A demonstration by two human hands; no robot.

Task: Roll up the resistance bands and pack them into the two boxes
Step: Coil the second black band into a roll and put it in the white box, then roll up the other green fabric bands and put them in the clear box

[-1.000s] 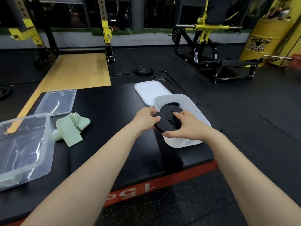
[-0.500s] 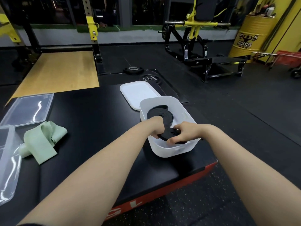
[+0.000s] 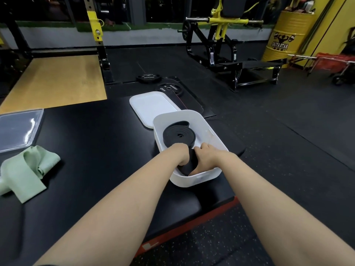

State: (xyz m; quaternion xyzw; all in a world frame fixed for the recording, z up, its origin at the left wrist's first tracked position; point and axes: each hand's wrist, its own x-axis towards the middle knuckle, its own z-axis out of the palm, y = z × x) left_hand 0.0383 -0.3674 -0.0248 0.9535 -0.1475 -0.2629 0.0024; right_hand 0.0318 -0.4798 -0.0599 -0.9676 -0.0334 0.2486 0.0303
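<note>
Both hands reach down into the white box [image 3: 199, 177] at its near end. The left hand [image 3: 179, 154] and the right hand [image 3: 206, 157] curl their fingers around a rolled black band [image 3: 187, 167], one on each side, pressing it against the box floor. A second rolled black band [image 3: 179, 136] lies flat just beyond it in the far half of the same box, its loose tail arching toward the far wall; the two rolls appear to touch where the hands meet.

The box sits near the right edge of a black padded platform [image 3: 96, 150] with a red side stripe. Its white lid [image 3: 151, 106] lies just behind it, touching the far rim. Well apart to the left lie one pale green band [image 3: 28, 175], loosely folded, and one clear lid [image 3: 18, 129].

On the floor beyond rest two black weight plates [image 3: 148, 77]; their lettering is too small to read. A yellow drum [image 3: 286, 35] at far right reads "SAIYASTAR".
</note>
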